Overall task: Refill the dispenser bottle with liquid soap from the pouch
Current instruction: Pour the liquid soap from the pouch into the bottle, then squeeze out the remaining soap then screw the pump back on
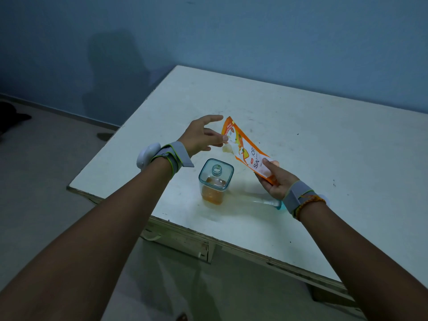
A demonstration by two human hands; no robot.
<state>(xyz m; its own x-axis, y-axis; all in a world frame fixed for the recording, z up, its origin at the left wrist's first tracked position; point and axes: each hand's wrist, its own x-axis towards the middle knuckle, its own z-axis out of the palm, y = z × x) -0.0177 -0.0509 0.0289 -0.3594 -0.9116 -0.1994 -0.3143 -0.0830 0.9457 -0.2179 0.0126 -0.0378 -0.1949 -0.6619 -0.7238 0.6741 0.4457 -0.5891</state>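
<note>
A clear square dispenser bottle (215, 181) stands upright on the white table (301, 126), its neck uncapped, with orange soap filling the lower part. Just above and behind it I hold an orange and white soap pouch (249, 150), tilted. My right hand (275, 179) grips the pouch's lower end. My left hand (203, 135) pinches the pouch's upper edge between thumb and fingers. The pump head (268, 202) with its tube lies flat on the table to the right of the bottle, partly hidden by my right wrist.
The table's near edge (231, 242) runs diagonally below the bottle, with a drawer front under it. A blue wall (231, 38) stands behind the table and grey floor (34, 181) lies to the left. Both wrists wear grey straps.
</note>
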